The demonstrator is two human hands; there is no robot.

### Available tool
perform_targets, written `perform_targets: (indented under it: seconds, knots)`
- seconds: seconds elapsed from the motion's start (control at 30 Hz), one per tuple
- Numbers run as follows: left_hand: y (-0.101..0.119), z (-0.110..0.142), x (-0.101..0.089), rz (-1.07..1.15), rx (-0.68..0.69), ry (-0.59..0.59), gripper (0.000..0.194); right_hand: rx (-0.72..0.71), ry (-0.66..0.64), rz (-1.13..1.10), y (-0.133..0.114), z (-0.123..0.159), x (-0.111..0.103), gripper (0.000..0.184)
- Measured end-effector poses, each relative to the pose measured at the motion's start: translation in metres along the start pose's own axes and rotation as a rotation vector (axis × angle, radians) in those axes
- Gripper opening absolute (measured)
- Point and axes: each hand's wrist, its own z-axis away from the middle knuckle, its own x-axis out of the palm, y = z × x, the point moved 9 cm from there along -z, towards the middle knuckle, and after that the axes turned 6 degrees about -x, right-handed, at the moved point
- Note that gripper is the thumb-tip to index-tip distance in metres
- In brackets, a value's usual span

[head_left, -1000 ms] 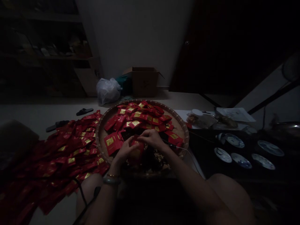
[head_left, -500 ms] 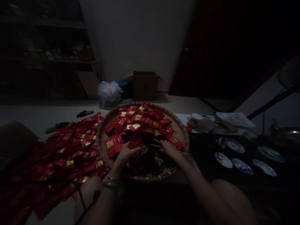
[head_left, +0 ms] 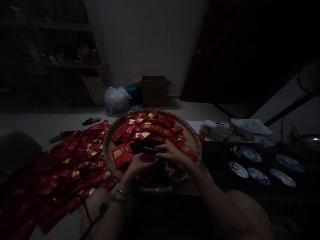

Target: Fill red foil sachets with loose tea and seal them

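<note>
Head view: a dim room with a pale floor (head_left: 197, 108), a cardboard box (head_left: 155, 93) and a white plastic bag (head_left: 116, 101) at upper centre, and blue-and-white dishes (head_left: 239, 170) on a dark table (head_left: 220, 163) at right. Red packets (head_left: 80, 160) heap the floor at lower left; more are piled in a round woven tray (head_left: 191, 133) mid-frame. Above its near half, the left hand (head_left: 135, 164) pinches one red packet (head_left: 148, 157) between thumb and fingers, while the right hand (head_left: 172, 153) is closed around a slim dark tool (head_left: 150, 150). The tool's long axis runs nearly level across the frame, tip pointing left, along the packet's upper edge. That edge faces the top of the frame; the packet's lower end is too dark to make out.
</note>
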Motion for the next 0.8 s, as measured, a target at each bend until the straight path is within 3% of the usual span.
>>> perform_targets:
  seconds: [0.2,0.3,0.47,0.57,0.8]
  knots:
    - [0.000,0.001,0.003,0.048,-0.022,-0.052,0.044,0.015,0.033,0.074,0.008,-0.001,0.001,0.033]
    - [0.001,0.001,0.003,0.173,-0.052,-0.106,0.050,0.030,0.063,0.057,0.011,0.000,-0.004,0.036]
    - [-0.017,0.002,0.007,0.488,-0.312,-0.143,0.059,0.047,0.111,-0.016,0.012,-0.003,-0.007,0.038]
    - [-0.027,0.002,0.011,0.493,-0.403,-0.162,0.059,0.050,0.108,-0.092,0.011,-0.005,-0.006,0.038]
    - [-0.024,0.005,0.010,0.435,-0.404,-0.129,0.058,0.067,0.079,-0.191,0.008,-0.006,-0.010,0.051]
